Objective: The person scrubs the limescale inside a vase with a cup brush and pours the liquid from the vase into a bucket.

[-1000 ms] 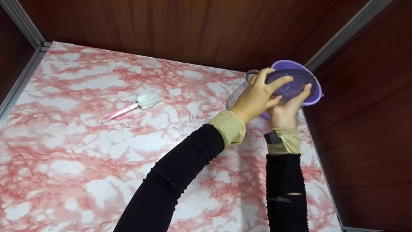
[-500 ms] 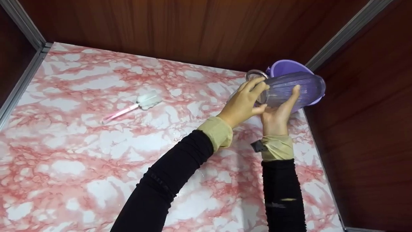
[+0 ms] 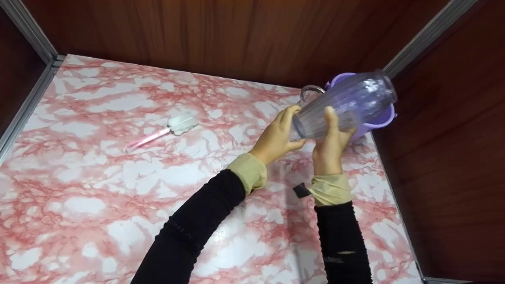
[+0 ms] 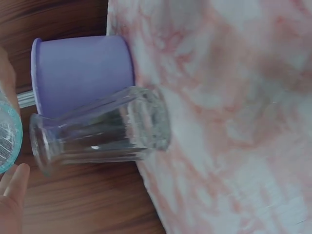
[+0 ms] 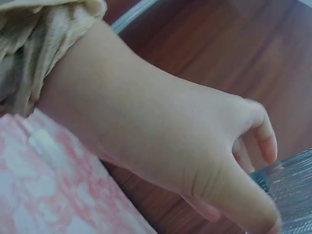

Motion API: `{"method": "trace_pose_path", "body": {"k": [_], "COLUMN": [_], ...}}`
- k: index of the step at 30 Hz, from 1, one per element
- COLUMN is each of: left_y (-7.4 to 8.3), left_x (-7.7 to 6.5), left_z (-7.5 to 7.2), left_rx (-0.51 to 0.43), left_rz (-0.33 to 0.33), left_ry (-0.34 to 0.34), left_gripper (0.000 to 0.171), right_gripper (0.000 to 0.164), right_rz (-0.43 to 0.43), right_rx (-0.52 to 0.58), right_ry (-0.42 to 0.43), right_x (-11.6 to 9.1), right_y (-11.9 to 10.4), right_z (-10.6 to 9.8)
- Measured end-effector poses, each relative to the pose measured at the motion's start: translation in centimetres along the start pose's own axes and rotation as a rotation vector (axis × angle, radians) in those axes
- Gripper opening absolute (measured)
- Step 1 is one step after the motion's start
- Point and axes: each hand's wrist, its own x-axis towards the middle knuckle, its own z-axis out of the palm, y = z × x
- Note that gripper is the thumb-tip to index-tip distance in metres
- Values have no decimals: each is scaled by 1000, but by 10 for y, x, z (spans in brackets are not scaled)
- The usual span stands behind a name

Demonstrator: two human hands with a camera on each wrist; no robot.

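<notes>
A clear ribbed glass vase (image 3: 347,98) is held at a slant, its far end up to the right and overlapping a purple bucket (image 3: 380,121). My left hand (image 3: 276,136) grips its lower left end, fingers on the far side and thumb below. Around the middle of the body, my right hand (image 3: 331,152) holds it with the thumb up along the near side. In the left wrist view, the vase's round end (image 4: 7,136) shows teal at the left edge. Ribbed glass (image 5: 292,187) lies by my thumb in the right wrist view.
A second clear glass vase (image 4: 97,136) stands beside the bucket, partly hidden by my left hand in the head view. A sponge brush (image 3: 181,123) with a pink handle lies on the marbled tabletop (image 3: 158,177). Dark wooden panels (image 3: 197,35) border the table.
The vase has tilted from inside the bucket's mouth to a rising slant above it. My hands have drawn back toward me and left, and my left hand has shifted to the near end.
</notes>
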Motion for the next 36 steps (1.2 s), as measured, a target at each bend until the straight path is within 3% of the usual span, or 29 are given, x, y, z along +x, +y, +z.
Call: {"method": "trace_pose_path", "body": {"k": [3,7,12,18,23,26,30,36], "left_y": [-7,-14,-22,-32,-41,-45,-46,-46], "left_x": [-12,-26,-40,-52,-62,-66,-66,-67], "left_z": [-2,-5,-11,-23,-40,-47,-49,-47], "left_rx": [-5,-17,-67,-245,-483,-565,-524,-323], "left_rz": [-91,-199,-236,-190,-203,-212,-239,-293], "left_ry": [-30,-78,-85,-70,-140,-122,-11,103], "left_gripper": [83,91,102,112,111,107,113,122], "right_gripper": [82,106,124,121,124,117,103,97], "right_rz": [-93,-113,-92,-197,-101,-54,-97,-199], "right_rx": [-129,-345,-552,-581,-621,-626,-599,-632], "right_ry": [-63,-120,-217,-387,-424,-456,-546,-584], "right_x": [-9,-22,-36,-44,-55,-65,-73,-73], "right_y": [12,28,46,65,71,72,80,111], "right_z": [-1,-4,-9,-15,-16,-14,-14,-21]}}
